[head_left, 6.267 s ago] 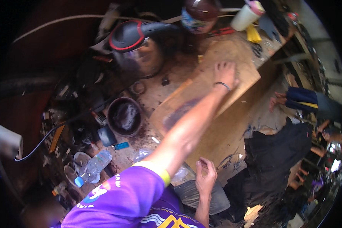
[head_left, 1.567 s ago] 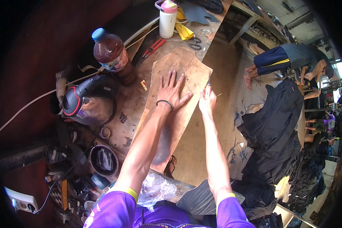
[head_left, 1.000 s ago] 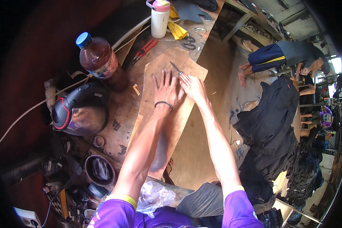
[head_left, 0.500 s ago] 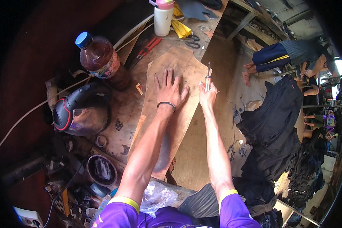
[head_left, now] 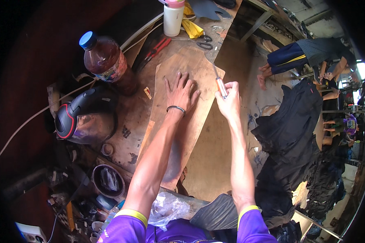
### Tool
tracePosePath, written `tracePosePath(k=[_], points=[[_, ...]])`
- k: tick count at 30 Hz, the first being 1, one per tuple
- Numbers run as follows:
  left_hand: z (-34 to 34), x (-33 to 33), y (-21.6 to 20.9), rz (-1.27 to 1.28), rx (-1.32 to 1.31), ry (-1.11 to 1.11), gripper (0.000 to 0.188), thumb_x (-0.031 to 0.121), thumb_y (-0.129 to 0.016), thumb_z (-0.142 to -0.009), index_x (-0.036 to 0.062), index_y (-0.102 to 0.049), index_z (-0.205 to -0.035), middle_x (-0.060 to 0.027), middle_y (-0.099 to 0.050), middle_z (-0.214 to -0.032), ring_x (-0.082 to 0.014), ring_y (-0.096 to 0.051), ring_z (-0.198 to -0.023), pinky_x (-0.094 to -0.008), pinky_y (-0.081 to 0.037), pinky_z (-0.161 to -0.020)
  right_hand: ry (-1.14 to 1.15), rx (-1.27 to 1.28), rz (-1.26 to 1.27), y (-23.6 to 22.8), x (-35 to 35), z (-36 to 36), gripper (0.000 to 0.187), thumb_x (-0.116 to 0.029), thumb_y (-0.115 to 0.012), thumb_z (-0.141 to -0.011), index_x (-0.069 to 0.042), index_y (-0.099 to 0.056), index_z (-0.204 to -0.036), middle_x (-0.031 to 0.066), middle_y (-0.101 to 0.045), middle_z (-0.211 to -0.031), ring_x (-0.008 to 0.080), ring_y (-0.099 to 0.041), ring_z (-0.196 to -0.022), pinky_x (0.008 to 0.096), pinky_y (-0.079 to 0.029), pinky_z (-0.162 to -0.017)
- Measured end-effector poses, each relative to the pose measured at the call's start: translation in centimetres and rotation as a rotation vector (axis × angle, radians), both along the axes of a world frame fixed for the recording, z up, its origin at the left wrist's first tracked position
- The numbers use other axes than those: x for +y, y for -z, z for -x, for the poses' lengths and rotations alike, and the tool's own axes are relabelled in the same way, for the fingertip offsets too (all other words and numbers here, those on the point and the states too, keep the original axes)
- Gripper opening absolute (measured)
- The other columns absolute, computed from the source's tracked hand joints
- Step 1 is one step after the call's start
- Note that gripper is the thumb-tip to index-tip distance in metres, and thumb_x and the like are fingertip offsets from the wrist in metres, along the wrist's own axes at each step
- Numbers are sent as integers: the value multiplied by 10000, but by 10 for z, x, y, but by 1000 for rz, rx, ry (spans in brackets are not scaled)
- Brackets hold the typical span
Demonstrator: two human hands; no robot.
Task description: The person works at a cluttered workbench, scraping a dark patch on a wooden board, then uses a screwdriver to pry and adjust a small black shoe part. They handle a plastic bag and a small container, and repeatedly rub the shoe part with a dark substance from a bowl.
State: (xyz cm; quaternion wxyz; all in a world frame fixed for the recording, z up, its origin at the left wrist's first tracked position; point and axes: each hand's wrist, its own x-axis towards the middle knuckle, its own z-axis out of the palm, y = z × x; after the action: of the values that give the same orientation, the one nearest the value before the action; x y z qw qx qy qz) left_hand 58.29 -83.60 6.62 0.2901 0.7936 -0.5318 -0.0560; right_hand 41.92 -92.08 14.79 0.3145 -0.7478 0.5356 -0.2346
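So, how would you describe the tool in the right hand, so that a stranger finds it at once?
Start at the brown board under the left hand. At its right edge, the right hand pinches a thin tool. Unlike the red pliers, it has a pale handle and a pointed metal tip.

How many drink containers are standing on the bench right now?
2: a brown bottle with blue cap at the left, a white cup with pink lid at the far edge. Clutter may hide others.

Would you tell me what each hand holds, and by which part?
Right hand pinches a thin tool by its handle; left hand lies flat, holding nothing.
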Motion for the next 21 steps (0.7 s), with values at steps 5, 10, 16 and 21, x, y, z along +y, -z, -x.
tracePosePath(k=[5,10,16,21], points=[[2,-6,-2,-16,64,-66,280,427,-690,-933,239,-682,-1139,-63,-503,-1518,-320,-334,-1514,-735,-84,-1207,-425,224,161,-75,-10,2,290,-196,-760,-835,-53,-699,-1080,179,-732,-963,356,-723,-880,424,-557,-781],[6,-11,-3,31,116,-124,207,387,-693,-925,244,-711,-1075,-41,-539,-1468,-300,-364,-1489,-717,-44,-1224,-630,492,322,-112,-31,-19,284,-192,-770,-807,-61,-731,-1056,169,-721,-946,366,-711,-898,441,-557,-779],[7,-10,-4,56,65,-146,171,389,-679,-942,261,-727,-1046,-19,-568,-1440,-273,-378,-1480,-694,-51,-1241,-769,538,402,-112,-44,-49,264,-181,-754,-785,-48,-752,-1014,159,-705,-920,367,-700,-893,456,-560,-790],[7,-8,-8,55,67,-153,168,384,-689,-936,270,-734,-1051,-17,-576,-1437,-271,-386,-1476,-689,-46,-1247,-800,641,378,-114,-43,-62,269,-179,-777,-779,-65,-755,-1022,145,-707,-953,352,-702,-926,448,-565,-808]])
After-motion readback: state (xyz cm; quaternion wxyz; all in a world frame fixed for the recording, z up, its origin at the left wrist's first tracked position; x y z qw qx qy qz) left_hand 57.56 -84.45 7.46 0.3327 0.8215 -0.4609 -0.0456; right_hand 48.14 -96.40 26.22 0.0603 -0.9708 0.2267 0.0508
